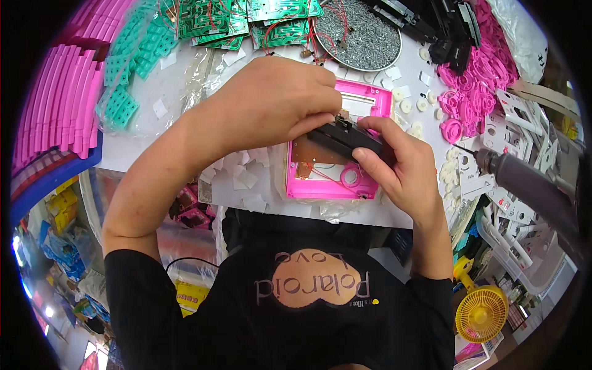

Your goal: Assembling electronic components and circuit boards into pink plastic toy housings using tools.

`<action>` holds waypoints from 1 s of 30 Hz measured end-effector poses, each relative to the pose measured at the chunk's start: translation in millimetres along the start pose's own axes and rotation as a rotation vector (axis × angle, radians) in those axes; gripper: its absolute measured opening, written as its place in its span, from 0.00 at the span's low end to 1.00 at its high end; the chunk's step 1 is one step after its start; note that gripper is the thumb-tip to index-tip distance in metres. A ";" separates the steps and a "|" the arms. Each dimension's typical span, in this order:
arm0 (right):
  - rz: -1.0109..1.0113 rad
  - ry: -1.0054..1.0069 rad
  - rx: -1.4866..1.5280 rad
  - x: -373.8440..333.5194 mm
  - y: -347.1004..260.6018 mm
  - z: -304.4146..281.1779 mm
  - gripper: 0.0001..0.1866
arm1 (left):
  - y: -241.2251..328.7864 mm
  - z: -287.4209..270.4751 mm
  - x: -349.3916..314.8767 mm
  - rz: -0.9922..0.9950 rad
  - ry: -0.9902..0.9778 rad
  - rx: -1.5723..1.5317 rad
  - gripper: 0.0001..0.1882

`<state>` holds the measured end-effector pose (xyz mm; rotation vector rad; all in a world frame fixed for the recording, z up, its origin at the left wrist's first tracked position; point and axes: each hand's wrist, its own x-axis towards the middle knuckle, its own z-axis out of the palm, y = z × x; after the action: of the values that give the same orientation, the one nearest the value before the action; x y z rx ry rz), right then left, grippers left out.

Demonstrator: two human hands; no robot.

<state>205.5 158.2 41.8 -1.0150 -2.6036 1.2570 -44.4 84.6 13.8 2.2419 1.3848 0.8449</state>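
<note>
Over a pink plastic housing [297,185], my right hand [404,169] holds a long black plastic module [339,139] between thumb and fingers. My left hand [280,102] is at the module's far end with its fingers pinched together beside small metal parts. What those fingertips grip is hidden. Inside the housing lie a brown circuit board [308,151], thin red wires and a pink ring [351,176]. The housing rests on the white tabletop close to my body.
Green circuit boards [280,34] and a round tray of screws [361,37] stand at the back. Stacked pink panels [58,102] are at the left, with green keypads [120,108] beside them. An electric screwdriver [518,176], pink rings [472,89] and white panels [521,117] occupy the right.
</note>
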 end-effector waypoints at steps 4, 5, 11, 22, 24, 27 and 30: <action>-0.067 0.015 0.013 1.6 4.0 2.1 0.20 | 0.7 -1.9 9.3 0.037 -0.074 0.075 0.04; -0.094 0.021 0.018 2.7 6.3 3.4 0.20 | 1.4 -1.7 11.1 0.042 -0.093 0.090 0.04; -0.175 0.028 0.020 4.1 11.1 3.9 0.21 | 7.1 -9.0 19.2 0.035 -0.221 0.162 0.04; -0.170 0.006 0.041 4.4 11.2 4.6 0.21 | 7.0 -8.9 22.8 0.019 -0.276 0.156 0.07; -0.145 -0.009 0.032 3.8 8.3 3.5 0.21 | 8.4 -9.3 21.7 -0.025 -0.261 0.131 0.07; -0.184 0.022 0.008 2.8 12.3 6.5 0.22 | 7.7 -4.3 15.8 -0.036 -0.230 0.060 0.06; -0.188 -0.019 -0.058 1.3 8.3 3.3 0.25 | 9.4 -0.3 7.7 -0.079 -0.230 -0.013 0.07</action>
<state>207.8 160.4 33.4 -0.7476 -2.6898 1.1584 -35.7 87.2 21.9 2.1797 1.3454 0.5477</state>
